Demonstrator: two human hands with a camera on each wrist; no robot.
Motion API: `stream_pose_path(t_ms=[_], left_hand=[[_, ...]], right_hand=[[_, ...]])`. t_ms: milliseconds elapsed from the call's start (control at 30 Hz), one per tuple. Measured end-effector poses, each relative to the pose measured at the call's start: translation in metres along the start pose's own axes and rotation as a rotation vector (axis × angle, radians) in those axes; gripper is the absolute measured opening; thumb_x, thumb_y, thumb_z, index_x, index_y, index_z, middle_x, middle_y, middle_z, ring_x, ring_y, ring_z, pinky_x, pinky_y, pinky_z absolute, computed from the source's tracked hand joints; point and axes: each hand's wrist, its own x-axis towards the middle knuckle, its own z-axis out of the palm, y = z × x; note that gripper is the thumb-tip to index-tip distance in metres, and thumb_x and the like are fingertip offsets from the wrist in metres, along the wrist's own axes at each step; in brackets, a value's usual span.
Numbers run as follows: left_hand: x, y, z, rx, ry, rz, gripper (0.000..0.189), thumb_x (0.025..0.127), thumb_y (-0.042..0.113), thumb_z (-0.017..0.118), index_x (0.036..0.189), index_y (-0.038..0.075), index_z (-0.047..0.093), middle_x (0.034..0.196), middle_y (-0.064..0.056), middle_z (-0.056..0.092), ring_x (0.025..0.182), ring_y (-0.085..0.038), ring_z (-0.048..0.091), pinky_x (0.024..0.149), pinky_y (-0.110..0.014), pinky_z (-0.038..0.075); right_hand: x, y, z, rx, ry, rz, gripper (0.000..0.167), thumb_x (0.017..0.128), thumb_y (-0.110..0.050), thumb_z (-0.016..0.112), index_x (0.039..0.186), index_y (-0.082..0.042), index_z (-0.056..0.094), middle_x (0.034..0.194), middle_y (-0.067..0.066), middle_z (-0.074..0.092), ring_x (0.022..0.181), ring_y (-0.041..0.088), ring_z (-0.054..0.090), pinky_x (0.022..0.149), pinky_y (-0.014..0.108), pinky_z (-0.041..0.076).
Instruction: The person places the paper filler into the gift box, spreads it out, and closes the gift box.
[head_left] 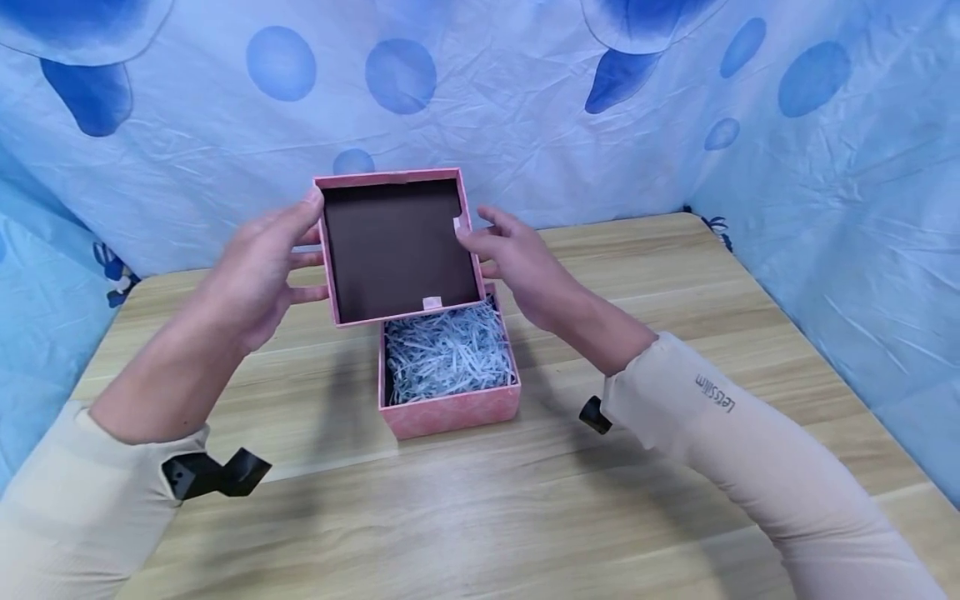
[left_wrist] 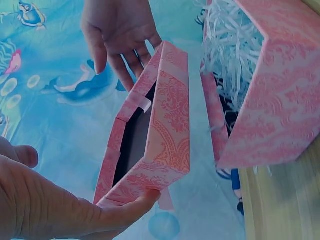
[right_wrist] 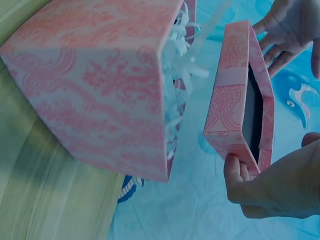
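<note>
A pink patterned box lid [head_left: 393, 246] is raised and tilted, its dark inside facing the head camera. Its left edge is held by my left hand [head_left: 258, 267], thumb near the upper corner and fingers spread along the side. On the opposite edge, my right hand [head_left: 525, 262] pinches the lid, with the thumb over the rim and part of the fingers hidden behind it. Below the lid stands the pink box [head_left: 453, 412], filled with pale blue shredded paper [head_left: 450, 354]. Both wrist views show the lid's patterned side [left_wrist: 170, 120] apart from the box.
The box stands on a light wood table [head_left: 630, 500]. Blue printed cloth [head_left: 510, 108] hangs behind the table and at both sides. Small black devices, one on the left wrist [head_left: 213, 473] and one on the right [head_left: 595, 414], stick out from the sleeves.
</note>
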Motion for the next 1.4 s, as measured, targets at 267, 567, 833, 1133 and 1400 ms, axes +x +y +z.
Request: stream_pose_path(t_ms=[267,567,833,1133,1400], left_hand=[[-0.004,0.001,0.011,-0.064,-0.008,0.003,0.065,0.092,0.056,0.053,0.142,0.016,0.046,0.141,-0.012,0.033,0.128,-0.034,0.034,0.099,-0.057,0.035],[-0.004,0.001,0.018,-0.072,-0.025,0.014,0.067,0.091,0.056,0.054,0.140,0.011,0.046,0.135,-0.011,0.039,0.124,-0.032,0.037,0.098,-0.057,0.035],[-0.002,-0.001,0.019,-0.082,-0.045,0.014,0.060,0.094,0.054,0.050,0.137,0.011,0.049,0.130,-0.009,0.042,0.122,-0.030,0.039,0.097,-0.056,0.035],[-0.001,0.000,0.021,-0.123,-0.059,0.047,0.054,0.095,0.051,0.051,0.134,0.015,0.050,0.128,-0.005,0.042,0.125,-0.031,0.036,0.098,-0.057,0.033],[-0.003,0.002,0.024,-0.133,-0.019,0.111,0.054,0.095,0.051,0.051,0.129,0.009,0.051,0.123,-0.007,0.045,0.118,-0.032,0.041,0.095,-0.058,0.034]], right_hand=[[-0.003,0.000,-0.011,-0.012,0.031,-0.003,0.060,0.098,-0.030,0.055,0.150,-0.011,0.032,0.146,0.006,0.040,0.120,0.030,0.050,0.110,0.044,0.029],[-0.004,0.004,-0.017,-0.009,0.019,-0.046,0.044,0.099,-0.025,0.052,0.140,-0.007,0.047,0.134,0.011,0.050,0.116,0.028,0.048,0.103,0.043,0.036],[-0.004,0.006,-0.018,0.003,0.034,-0.054,0.042,0.099,-0.023,0.052,0.137,-0.005,0.048,0.129,0.012,0.051,0.114,0.029,0.048,0.101,0.044,0.038],[-0.003,0.005,-0.017,0.074,0.077,-0.073,0.038,0.100,-0.025,0.051,0.131,-0.002,0.048,0.123,0.013,0.049,0.113,0.032,0.046,0.101,0.042,0.038],[-0.002,0.003,-0.016,0.154,0.104,-0.152,0.032,0.104,-0.028,0.041,0.114,0.003,0.046,0.115,0.019,0.050,0.102,0.030,0.048,0.101,0.043,0.038]])
